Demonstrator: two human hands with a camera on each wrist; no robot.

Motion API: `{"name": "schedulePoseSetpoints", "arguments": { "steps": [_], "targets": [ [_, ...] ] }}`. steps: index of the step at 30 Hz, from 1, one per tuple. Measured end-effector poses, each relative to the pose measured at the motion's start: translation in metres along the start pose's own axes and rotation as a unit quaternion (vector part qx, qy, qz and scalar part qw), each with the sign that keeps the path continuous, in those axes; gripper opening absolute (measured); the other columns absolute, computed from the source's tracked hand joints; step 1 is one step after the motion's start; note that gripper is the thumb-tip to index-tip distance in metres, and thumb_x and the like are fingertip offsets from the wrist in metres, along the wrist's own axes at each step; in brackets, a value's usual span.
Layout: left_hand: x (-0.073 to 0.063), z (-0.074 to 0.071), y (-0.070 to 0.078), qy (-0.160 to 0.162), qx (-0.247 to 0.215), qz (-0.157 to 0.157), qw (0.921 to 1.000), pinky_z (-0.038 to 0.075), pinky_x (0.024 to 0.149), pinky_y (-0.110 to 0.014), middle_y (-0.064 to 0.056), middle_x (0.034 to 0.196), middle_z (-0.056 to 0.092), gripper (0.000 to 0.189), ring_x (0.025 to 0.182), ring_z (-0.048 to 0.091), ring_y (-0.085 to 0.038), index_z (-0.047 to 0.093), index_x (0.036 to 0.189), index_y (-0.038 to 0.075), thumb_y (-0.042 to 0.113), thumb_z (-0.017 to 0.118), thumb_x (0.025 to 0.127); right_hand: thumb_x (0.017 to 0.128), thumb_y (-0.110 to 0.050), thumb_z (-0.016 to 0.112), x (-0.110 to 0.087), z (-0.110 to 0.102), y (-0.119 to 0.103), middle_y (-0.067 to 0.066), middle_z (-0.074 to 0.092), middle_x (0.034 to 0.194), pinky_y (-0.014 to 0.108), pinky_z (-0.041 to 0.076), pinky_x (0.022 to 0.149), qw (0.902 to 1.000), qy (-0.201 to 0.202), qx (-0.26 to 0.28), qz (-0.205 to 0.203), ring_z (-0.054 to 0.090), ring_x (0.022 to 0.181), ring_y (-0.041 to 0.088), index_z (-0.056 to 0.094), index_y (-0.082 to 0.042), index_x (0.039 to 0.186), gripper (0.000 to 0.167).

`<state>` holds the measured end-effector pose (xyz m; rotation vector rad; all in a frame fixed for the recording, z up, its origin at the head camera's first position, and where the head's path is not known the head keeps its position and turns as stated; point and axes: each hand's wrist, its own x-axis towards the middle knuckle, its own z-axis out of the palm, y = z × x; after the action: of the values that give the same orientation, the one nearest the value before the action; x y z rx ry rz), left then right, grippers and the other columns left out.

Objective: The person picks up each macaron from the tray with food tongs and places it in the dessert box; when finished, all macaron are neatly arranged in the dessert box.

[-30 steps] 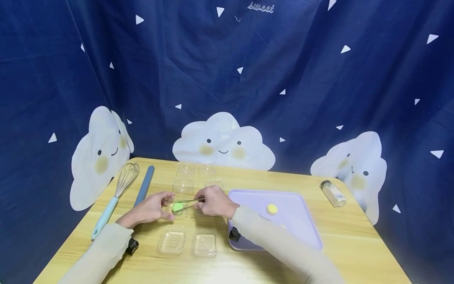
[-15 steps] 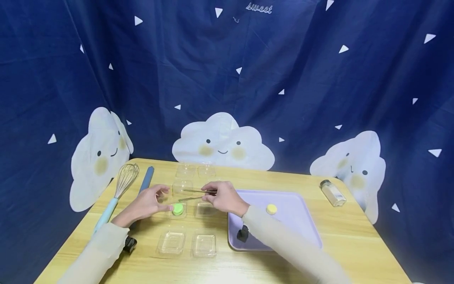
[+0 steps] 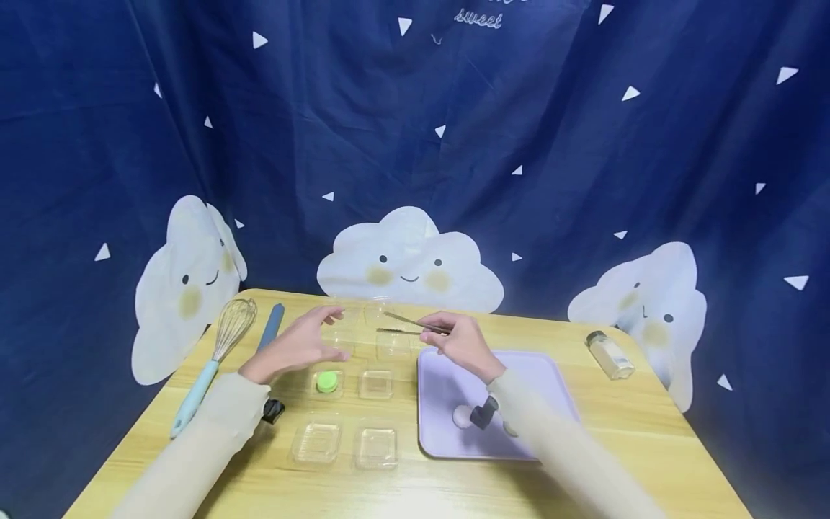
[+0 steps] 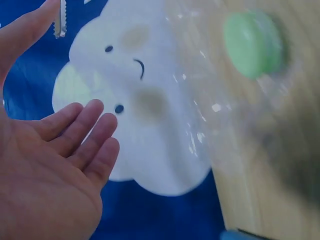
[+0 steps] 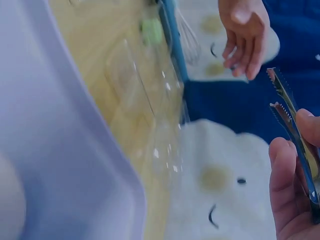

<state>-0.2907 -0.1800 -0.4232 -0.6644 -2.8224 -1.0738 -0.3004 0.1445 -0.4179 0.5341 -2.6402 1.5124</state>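
Note:
My right hand (image 3: 462,344) holds small metal tongs (image 3: 403,324) above the purple tray's back left corner. Their serrated tips (image 5: 280,95) stand apart with nothing between them. In the head view a green macaron (image 3: 327,382) lies in a clear plastic box (image 3: 315,393), one of several on the table. My left hand (image 3: 301,342) hovers above and behind that box, palm turned inward and fingers spread, touching nothing. On the purple tray (image 3: 441,443) sits a pale macaron (image 3: 463,416). Another round piece (image 3: 510,429) is mostly hidden by my right sleeve.
At the left lie a whisk (image 3: 214,364) with a light blue handle and a blue-grey bar (image 3: 272,324). A clear shaker jar (image 3: 611,355) with a dark lid lies at the far right. Clear box bases (image 3: 376,448) stand near the front; raised lids are behind.
The right hand has drawn the tongs up and rightward off the green macaron, which stays in its box. The left hand has lifted away from the box, up and to the right.

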Motion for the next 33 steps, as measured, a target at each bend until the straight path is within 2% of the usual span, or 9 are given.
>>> {"name": "schedulePoseSetpoints", "arguments": {
  "steps": [6, 11, 13, 16, 19, 22, 24, 27, 33],
  "targets": [
    [0.012, 0.01, 0.017, -0.042, -0.018, 0.003, 0.9989, 0.049, 0.105, -0.056, -0.019, 0.141, 0.057, 0.096, 0.128, 0.054, -0.039, 0.042, 0.15, 0.002, 0.034, 0.089, 0.073, 0.089, -0.018, 0.078, -0.007, -0.029, 0.015, 0.008, 0.079, 0.103, 0.026, 0.059, 0.06, 0.9996, 0.021, -0.008, 0.018, 0.071, 0.079, 0.018, 0.077, -0.013, 0.114, 0.025],
    [0.013, 0.021, 0.025, -0.081, -0.024, -0.011, 0.9964, 0.048, 0.107, -0.057, -0.018, 0.142, 0.056, 0.098, 0.129, 0.053, -0.04, 0.04, 0.152, 0.003, 0.029, 0.091, 0.072, 0.089, -0.017, 0.078, -0.015, -0.051, 0.038, 0.01, 0.079, 0.106, 0.026, 0.059, 0.06, 0.9983, 0.039, -0.022, 0.037, 0.071, 0.081, 0.009, 0.076, -0.013, 0.116, 0.027],
    [0.012, 0.025, 0.024, -0.1, -0.017, -0.022, 0.9946, 0.048, 0.106, -0.057, -0.017, 0.144, 0.055, 0.099, 0.13, 0.053, -0.04, 0.04, 0.152, 0.003, 0.029, 0.091, 0.072, 0.089, -0.017, 0.078, -0.019, -0.061, 0.048, 0.012, 0.078, 0.107, 0.028, 0.059, 0.06, 0.9976, 0.045, -0.026, 0.045, 0.071, 0.081, 0.008, 0.075, -0.012, 0.117, 0.028],
    [0.01, 0.032, 0.023, -0.121, 0.014, -0.03, 0.9921, 0.048, 0.107, -0.057, -0.018, 0.145, 0.056, 0.097, 0.13, 0.053, -0.039, 0.042, 0.15, 0.002, 0.028, 0.092, 0.071, 0.089, -0.017, 0.078, -0.025, -0.078, 0.061, 0.014, 0.078, 0.108, 0.03, 0.059, 0.061, 0.9966, 0.048, -0.028, 0.061, 0.072, 0.081, 0.016, 0.075, -0.01, 0.118, 0.031],
    [0.008, 0.038, 0.023, -0.135, 0.05, -0.031, 0.9892, 0.045, 0.111, -0.058, -0.018, 0.143, 0.057, 0.097, 0.132, 0.052, -0.038, 0.045, 0.148, 0.0, 0.029, 0.093, 0.068, 0.089, -0.018, 0.077, -0.031, -0.095, 0.075, 0.014, 0.078, 0.103, 0.034, 0.058, 0.06, 0.9957, 0.045, -0.042, 0.07, 0.071, 0.078, 0.028, 0.074, -0.008, 0.118, 0.031],
    [0.006, 0.043, 0.023, -0.15, 0.081, -0.03, 0.9849, 0.041, 0.114, -0.059, -0.017, 0.142, 0.058, 0.099, 0.135, 0.05, -0.038, 0.046, 0.147, -0.001, 0.03, 0.094, 0.066, 0.089, -0.019, 0.077, -0.04, -0.109, 0.089, 0.011, 0.077, 0.095, 0.037, 0.058, 0.061, 0.9949, 0.033, -0.055, 0.078, 0.068, 0.075, 0.032, 0.074, -0.007, 0.118, 0.032],
    [0.005, 0.045, 0.025, -0.155, 0.087, -0.031, 0.9836, 0.04, 0.115, -0.06, -0.017, 0.142, 0.058, 0.1, 0.135, 0.049, -0.038, 0.047, 0.146, -0.001, 0.029, 0.095, 0.065, 0.089, -0.019, 0.077, -0.046, -0.117, 0.097, 0.011, 0.077, 0.093, 0.037, 0.058, 0.06, 0.9946, 0.025, -0.056, 0.083, 0.067, 0.072, 0.03, 0.073, -0.006, 0.118, 0.032],
    [0.004, 0.047, 0.027, -0.161, 0.099, -0.032, 0.9815, 0.037, 0.116, -0.06, -0.016, 0.142, 0.059, 0.1, 0.135, 0.049, -0.037, 0.047, 0.146, 0.0, 0.03, 0.095, 0.064, 0.088, -0.019, 0.078, -0.056, -0.127, 0.106, 0.013, 0.076, 0.1, 0.034, 0.057, 0.06, 0.9946, 0.009, -0.048, 0.091, 0.065, 0.069, 0.025, 0.073, -0.004, 0.117, 0.033],
    [0.008, 0.051, 0.027, -0.156, 0.119, -0.036, 0.9799, 0.038, 0.117, -0.057, -0.013, 0.143, 0.059, 0.097, 0.136, 0.049, -0.035, 0.049, 0.147, 0.001, 0.03, 0.095, 0.066, 0.086, -0.016, 0.079, -0.072, -0.142, 0.12, 0.018, 0.073, 0.12, 0.034, 0.059, 0.064, 0.9907, -0.026, -0.048, 0.125, 0.067, 0.08, 0.013, 0.074, -0.005, 0.117, 0.033]
  ]
}}
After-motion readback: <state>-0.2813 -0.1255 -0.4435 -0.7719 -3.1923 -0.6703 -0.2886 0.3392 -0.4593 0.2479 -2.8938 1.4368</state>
